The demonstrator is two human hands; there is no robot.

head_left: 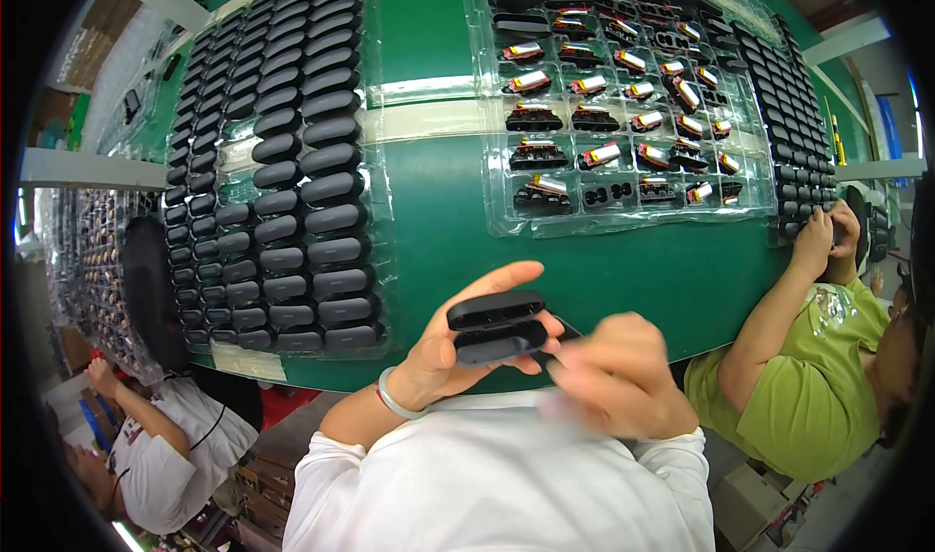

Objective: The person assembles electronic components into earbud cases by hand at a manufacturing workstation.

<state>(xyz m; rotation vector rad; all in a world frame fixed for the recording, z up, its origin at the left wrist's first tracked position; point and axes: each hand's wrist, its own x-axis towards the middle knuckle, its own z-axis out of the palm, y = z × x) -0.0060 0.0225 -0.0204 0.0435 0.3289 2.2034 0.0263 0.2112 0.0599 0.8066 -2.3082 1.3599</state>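
Note:
A black oval hinged case, shaped like an earbud charging case, rests in my left hand. Its lid is raised, and the dark hollow below faces me. My left thumb and fingers hold it by its ends, with the index finger stretched past the lid. Close to the case's right end, my right hand is curled, its fingertips smeared by motion. A small dark piece shows between the two hands; what it is I cannot make out.
Clear plastic trays of closed black cases cover the left of the green table. Ahead, another clear tray holds black parts with silver-and-red battery-like pieces. A co-worker in green works at right, beside more cases; another person sits left.

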